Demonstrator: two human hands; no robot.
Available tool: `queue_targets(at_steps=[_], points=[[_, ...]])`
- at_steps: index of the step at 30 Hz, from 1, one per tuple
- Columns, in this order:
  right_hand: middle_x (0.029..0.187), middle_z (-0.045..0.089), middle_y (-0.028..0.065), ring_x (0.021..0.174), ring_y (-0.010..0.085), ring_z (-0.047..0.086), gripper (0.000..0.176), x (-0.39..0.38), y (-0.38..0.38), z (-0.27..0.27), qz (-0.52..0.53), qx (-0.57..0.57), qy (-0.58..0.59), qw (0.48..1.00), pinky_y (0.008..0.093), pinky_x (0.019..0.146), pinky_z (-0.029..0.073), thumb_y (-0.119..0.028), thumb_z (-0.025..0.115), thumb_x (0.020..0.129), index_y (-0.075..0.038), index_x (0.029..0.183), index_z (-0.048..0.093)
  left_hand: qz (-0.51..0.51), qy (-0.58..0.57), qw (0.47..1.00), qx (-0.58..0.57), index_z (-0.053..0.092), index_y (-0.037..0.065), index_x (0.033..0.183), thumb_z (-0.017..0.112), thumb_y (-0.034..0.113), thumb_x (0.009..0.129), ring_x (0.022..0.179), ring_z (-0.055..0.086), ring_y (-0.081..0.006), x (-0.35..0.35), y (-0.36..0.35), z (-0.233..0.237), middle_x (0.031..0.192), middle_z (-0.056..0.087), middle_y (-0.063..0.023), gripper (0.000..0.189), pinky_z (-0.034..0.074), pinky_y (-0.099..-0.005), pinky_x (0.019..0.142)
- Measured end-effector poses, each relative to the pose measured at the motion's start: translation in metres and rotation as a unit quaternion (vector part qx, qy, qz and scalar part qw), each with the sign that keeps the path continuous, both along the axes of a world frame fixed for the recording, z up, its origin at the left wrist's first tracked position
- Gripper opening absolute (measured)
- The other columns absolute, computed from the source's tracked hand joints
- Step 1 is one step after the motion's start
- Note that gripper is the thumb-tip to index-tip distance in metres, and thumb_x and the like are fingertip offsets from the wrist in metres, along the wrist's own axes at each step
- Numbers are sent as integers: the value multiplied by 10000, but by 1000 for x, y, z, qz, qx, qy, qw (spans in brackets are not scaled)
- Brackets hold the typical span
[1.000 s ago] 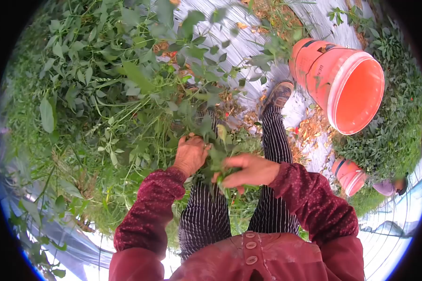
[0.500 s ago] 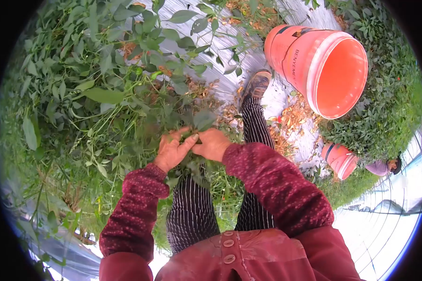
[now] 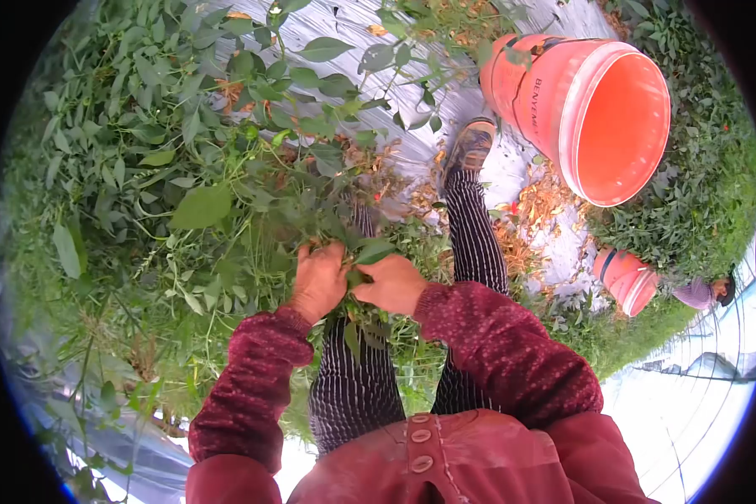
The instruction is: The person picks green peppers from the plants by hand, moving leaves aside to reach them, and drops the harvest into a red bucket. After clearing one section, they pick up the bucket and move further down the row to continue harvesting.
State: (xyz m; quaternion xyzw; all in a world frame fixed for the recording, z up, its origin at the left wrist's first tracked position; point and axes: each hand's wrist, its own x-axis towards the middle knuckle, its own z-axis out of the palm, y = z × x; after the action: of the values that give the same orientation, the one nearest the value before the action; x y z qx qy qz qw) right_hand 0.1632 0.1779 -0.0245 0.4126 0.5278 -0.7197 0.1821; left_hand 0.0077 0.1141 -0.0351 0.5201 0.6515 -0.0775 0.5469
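Observation:
My left hand (image 3: 318, 281) is closed with bent fingers around part of a leafy green stem in front of my legs. Close beside it, my right hand (image 3: 392, 284) pinches at the same greenery, thumb and fingers together. A broad green leaf (image 3: 375, 250) sticks up between the two hands, and drooping leaves (image 3: 354, 330) hang beneath them. Exactly what lies inside the fingers is hidden. Leafy plants (image 3: 202, 206) crowd up against my left hand.
A large orange-pink bucket (image 3: 533, 97) lies tipped at upper right, its mouth facing me. Farther off are a second bucket (image 3: 620, 275) and a person (image 3: 699, 292). Silvery plastic sheeting (image 3: 378, 42) with dry leaves (image 3: 539, 206) covers ground near my shoe (image 3: 472, 149).
Both hands have shifted slightly right and down in view and are a little farther apart. The left fingers are more curled. The buckets also sit farther right in view.

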Motion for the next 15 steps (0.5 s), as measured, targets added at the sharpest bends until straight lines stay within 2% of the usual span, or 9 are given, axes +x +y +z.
queue_targets(at_steps=[3,4,6,8,9,10,12,13,15], points=[[789,606,190,689,324,609,342,6,7,-4,38,-24,-15,999,424,665,487,-276,615,721,-9,934,618,-12,13,1000,8,522,29,882,576,99,772,830,587,-342,0,1,-4,811,600,-170,141,353,-434,870],[829,651,101,648,175,612,283,9,12,2,-60,-145,11,988,311,608,497,-178,608,807,-37,1052,615,-15,32,999,28,520,29,886,584,106,763,828,588,-336,-7,-10,-12,816,600,-170,159,370,-425,846],[850,656,51,662,111,598,289,17,54,29,-218,-294,-5,931,256,600,499,-117,577,836,-69,1120,593,-73,72,995,12,517,30,896,607,128,739,815,588,-319,-28,-26,-13,814,597,-164,206,411,-402,794],[870,656,53,675,90,588,357,37,85,41,-329,-276,3,903,221,601,490,-91,552,845,-98,1202,543,-96,67,993,10,517,30,893,613,134,737,807,585,-316,-42,-45,-11,807,595,-159,210,409,-405,800],[850,650,59,677,91,580,408,52,94,40,-373,-213,10,903,227,605,489,-135,554,849,-81,1249,495,-114,66,991,20,517,31,889,618,140,735,798,583,-314,-47,-49,-15,800,592,-155,214,407,-408,806],[907,644,50,633,90,571,390,72,103,38,-429,-163,40,888,202,541,476,-170,580,847,-84,1223,519,-145,73,987,14,514,29,878,602,108,713,796,577,-322,-52,-52,-14,798,587,-149,203,407,-410,806],[914,633,52,669,79,564,449,110,136,46,-512,-65,-16,856,194,579,454,-302,586,838,-50,1204,519,-156,64,986,-17,505,14,904,610,102,710,852,565,-337,-61,-53,-10,857,580,-166,237,406,-417,839],[959,620,46,678,80,561,414,127,152,52,-565,-18,-37,824,183,552,439,-297,565,866,-55,1199,519,-163,57,984,-45,497,-1,930,619,96,707,907,553,-352,-67,-54,-9,917,574,-183,272,406,-423,872],[1025,600,56,730,82,562,402,181,185,53,-616,-36,59,785,173,561,431,-274,531,899,-57,1234,489,-145,29,989,-1,496,7,912,619,99,686,906,551,-353,-84,-71,-13,903,570,-177,274,394,-425,907]])
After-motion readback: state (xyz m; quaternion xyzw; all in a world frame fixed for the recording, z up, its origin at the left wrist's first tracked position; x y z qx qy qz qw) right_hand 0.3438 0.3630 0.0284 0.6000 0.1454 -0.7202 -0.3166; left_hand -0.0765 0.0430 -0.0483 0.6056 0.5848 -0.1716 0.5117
